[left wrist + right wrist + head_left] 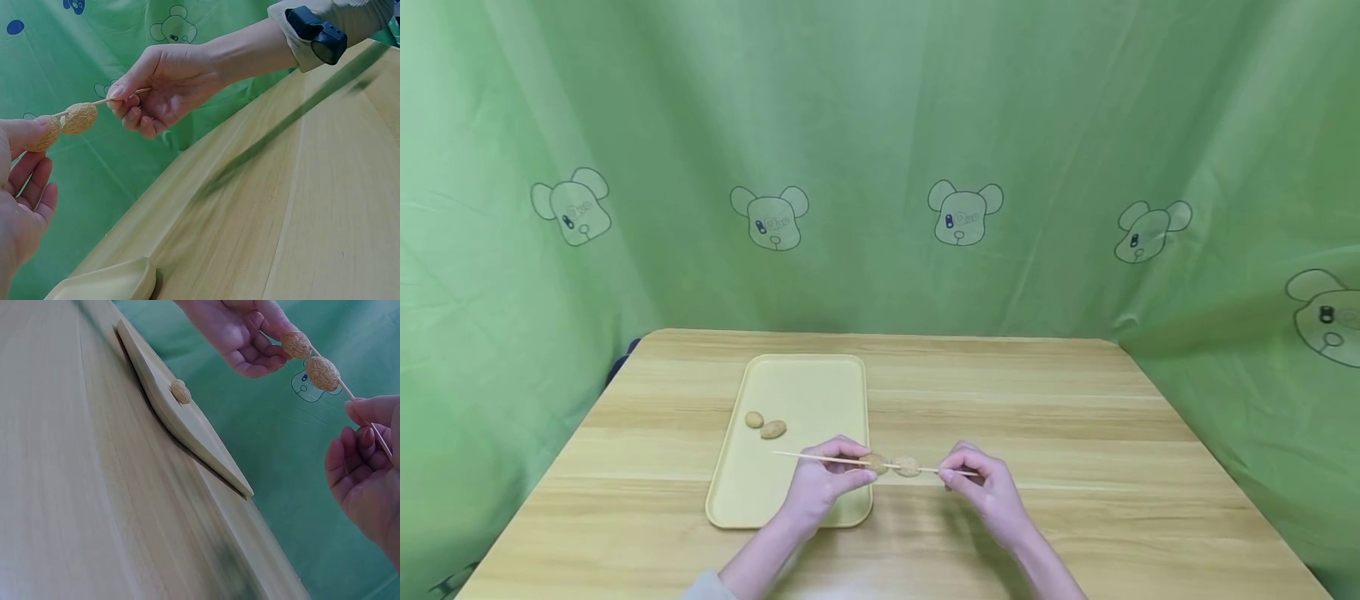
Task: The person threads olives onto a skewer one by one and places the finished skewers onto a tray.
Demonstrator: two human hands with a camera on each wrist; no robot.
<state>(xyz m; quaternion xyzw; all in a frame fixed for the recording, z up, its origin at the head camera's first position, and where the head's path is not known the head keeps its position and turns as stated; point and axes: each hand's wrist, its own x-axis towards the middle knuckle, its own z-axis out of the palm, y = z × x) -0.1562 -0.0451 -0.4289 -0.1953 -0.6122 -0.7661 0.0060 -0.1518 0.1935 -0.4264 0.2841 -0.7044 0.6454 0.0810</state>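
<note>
A thin wooden skewer is held roughly level above the table, with two tan, wrinkled, oval balls on it. My left hand pinches the left ball between thumb and fingers, and the skewer's long end sticks out past that hand to the left. Right beside it on the stick is the second ball, which neither hand touches. Near the skewer's right end, thumb and fingertips of my right hand grip the bare stick. In the right wrist view the skewer runs from the balls into that hand.
A pale yellow tray lies on the left part of the wooden table, partly under my left hand. On it rest a small ball and a longer one. Green curtain surrounds the table's back and sides.
</note>
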